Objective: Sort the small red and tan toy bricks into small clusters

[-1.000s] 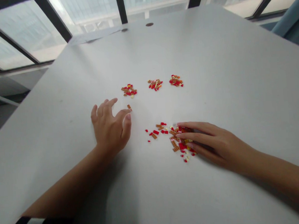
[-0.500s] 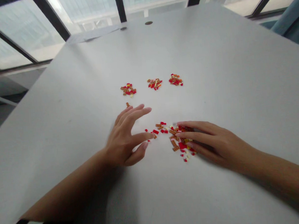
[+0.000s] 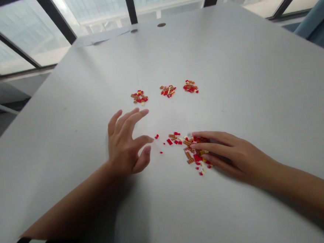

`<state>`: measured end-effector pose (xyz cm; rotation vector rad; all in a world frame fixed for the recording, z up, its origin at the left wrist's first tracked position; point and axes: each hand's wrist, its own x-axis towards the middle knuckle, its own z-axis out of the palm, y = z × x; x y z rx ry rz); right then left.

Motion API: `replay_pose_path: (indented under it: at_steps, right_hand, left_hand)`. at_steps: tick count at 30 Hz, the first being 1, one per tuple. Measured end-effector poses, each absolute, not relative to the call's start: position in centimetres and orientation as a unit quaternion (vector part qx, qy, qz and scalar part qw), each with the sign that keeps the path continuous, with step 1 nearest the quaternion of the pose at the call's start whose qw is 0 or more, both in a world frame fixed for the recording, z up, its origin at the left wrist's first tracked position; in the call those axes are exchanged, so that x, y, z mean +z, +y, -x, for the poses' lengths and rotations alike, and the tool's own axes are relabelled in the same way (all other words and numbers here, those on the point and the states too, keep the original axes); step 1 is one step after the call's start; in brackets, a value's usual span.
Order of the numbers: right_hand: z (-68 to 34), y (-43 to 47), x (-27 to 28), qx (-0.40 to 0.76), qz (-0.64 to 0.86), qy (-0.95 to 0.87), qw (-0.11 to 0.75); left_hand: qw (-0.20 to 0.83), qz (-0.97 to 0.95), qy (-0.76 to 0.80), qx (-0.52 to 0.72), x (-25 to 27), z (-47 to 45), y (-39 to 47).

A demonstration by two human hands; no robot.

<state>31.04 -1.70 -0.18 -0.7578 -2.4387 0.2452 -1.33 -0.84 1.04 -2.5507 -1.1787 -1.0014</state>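
Note:
My left hand (image 3: 127, 146) hovers left of the scattered bricks, its fingers spread and curved, with nothing visible between thumb and index finger. Closest to its index fingertip are small red bricks (image 3: 156, 136). A larger red brick (image 3: 169, 141) and a few brown and red ones lie farther right. My right hand (image 3: 230, 150) rests with outstretched fingers over a loose pile of small toy building bricks (image 3: 190, 158), brown, red, yellow and cream. Its fingers hide part of that pile.
Beyond my hands, three small heaps of similar bricks stand in a row: left (image 3: 139, 97), middle (image 3: 168, 91) and right (image 3: 190, 87). They lie on a wide white table (image 3: 244, 75). Two round holes (image 3: 161, 25) sit near its far edge, by the windows.
My left hand has moved left and slightly away from me. The brown brick at its index fingertip no longer shows, nor does the one beyond its fingers. My right hand has stayed put.

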Motion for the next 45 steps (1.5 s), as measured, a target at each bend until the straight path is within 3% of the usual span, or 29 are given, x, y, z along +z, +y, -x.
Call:
replay_pose_path:
  at_steps: [13,16,23,31,45]
  right_hand:
    - [-31.0,-1.8,-0.7,0.089,0.285,-0.909,0.29]
    - [-31.0,-1.8,-0.5,0.087,0.278,-0.911,0.293]
    - [-30.8,-1.8,-0.2,0.063,0.274,-0.917,0.284]
    - [-30.8,-1.7,-0.1,0.059,0.274,-0.917,0.283]
    - [-30.9,-1.8,-0.3,0.065,0.276,-0.916,0.283]
  left_hand:
    - [0.087,0.758,-0.592,-0.259,-0.6,1.6,0.3]
    - [0.103,0.781,-0.545,-0.286,-0.6,1.7,0.3]
    - [0.055,0.915,-0.264,-0.3,0.0,1.3,-0.3]
    - [0.017,0.934,-0.209,-0.288,0.4,1.1,-0.6]
    - [0.036,0.845,-0.481,-0.232,-0.5,1.0,-0.7]
